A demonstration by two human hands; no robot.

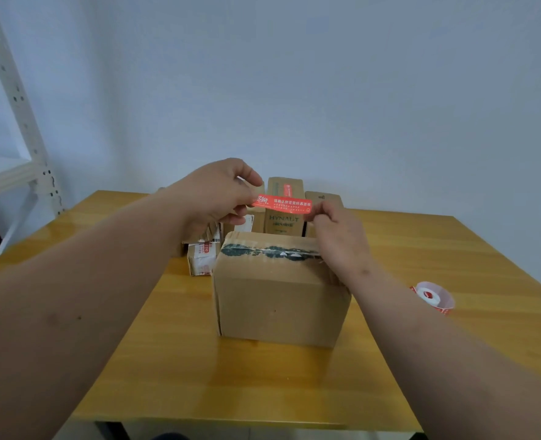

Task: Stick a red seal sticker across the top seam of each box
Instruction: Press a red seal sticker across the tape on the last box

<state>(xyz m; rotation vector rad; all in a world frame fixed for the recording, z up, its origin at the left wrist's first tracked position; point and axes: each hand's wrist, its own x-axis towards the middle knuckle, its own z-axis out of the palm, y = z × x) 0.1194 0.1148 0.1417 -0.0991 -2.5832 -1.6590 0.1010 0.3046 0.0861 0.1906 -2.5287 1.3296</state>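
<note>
Now left hand (213, 193) and right hand (339, 236) each pinch an end of the red sticker (282, 204) above the box (278, 293)

Small print on the red seal sticker (282, 206) is too fine to read. The left hand (212, 198) hides parts of the boxes behind it (201, 246); the right hand (342, 239) covers the front box's (278, 300) far right corner. The shelf frame (12, 100) runs off the left edge.

A red sticker (282, 204) with white print, a plain brown box (282, 300) with dark-patterned tape (263, 250), a honey-yellow tabletop (231, 376).
</note>
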